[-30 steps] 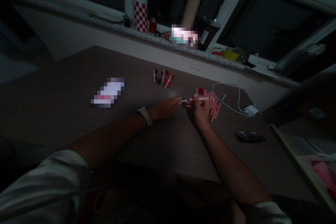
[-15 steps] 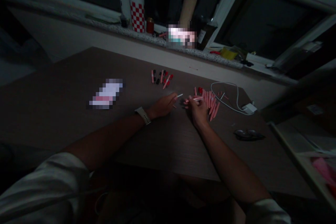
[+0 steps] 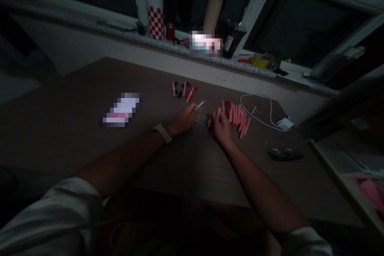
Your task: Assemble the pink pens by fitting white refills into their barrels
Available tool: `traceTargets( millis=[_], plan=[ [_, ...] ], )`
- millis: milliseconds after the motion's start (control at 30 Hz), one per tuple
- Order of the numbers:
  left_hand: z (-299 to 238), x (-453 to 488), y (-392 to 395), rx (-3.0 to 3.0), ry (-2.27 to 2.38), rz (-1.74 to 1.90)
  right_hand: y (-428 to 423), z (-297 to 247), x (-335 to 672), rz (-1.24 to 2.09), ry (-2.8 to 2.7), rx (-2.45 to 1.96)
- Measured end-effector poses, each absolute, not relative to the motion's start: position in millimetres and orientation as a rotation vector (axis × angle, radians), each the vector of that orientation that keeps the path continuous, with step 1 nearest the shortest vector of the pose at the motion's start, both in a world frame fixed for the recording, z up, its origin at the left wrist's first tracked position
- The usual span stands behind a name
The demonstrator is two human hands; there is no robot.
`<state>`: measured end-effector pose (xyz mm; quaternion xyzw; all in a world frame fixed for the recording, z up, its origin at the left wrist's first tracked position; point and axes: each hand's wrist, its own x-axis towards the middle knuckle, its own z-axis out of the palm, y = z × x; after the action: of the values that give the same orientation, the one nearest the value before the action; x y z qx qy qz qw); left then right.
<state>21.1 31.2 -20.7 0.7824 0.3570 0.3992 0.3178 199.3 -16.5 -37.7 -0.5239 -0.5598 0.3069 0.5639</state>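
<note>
— Hands first: what does the left hand (image 3: 185, 119) hold?
— A thin white stick (image 3: 200, 104), pinched between thumb and fingertips. The stick juts up and away past the fingers, its far end clear of the table (image 3: 90, 88). A watch (image 3: 163, 133) sits on that wrist.
— And the right hand (image 3: 221, 125)?
— It rests low on the table just beside the left one, fingers curled. It is too dark to tell whether they close on anything.
— What lies about it?
— A row of pink tubes (image 3: 238, 115) lies side by side just beyond its knuckles, the nearest ones touching the fingertips. A small pink piece (image 3: 198, 122) lies between the two hands.
— Anything farther out?
— Beyond the left hand's fingers lies a small cluster of red, black and pink pens (image 3: 184, 89). Past the tubes, to the right hand's outer side, a white cable (image 3: 264, 100) loops to a charger (image 3: 285, 123). Sunglasses (image 3: 283, 154) lie nearer, well apart from the wrist.
</note>
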Motion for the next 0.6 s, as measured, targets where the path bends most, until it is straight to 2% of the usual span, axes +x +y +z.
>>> traceTargets(
  millis=[267,600],
  plan=[
    [-19.8,22.9,22.4,2.340,0.961,0.866,-14.9,-41.2,201.8,0.670,-1.387,-1.264],
    [-19.6,24.3,21.7,2.491,0.992,0.842,-19.6,-35.6,202.5,0.371,-1.569,-1.387]
  ],
)
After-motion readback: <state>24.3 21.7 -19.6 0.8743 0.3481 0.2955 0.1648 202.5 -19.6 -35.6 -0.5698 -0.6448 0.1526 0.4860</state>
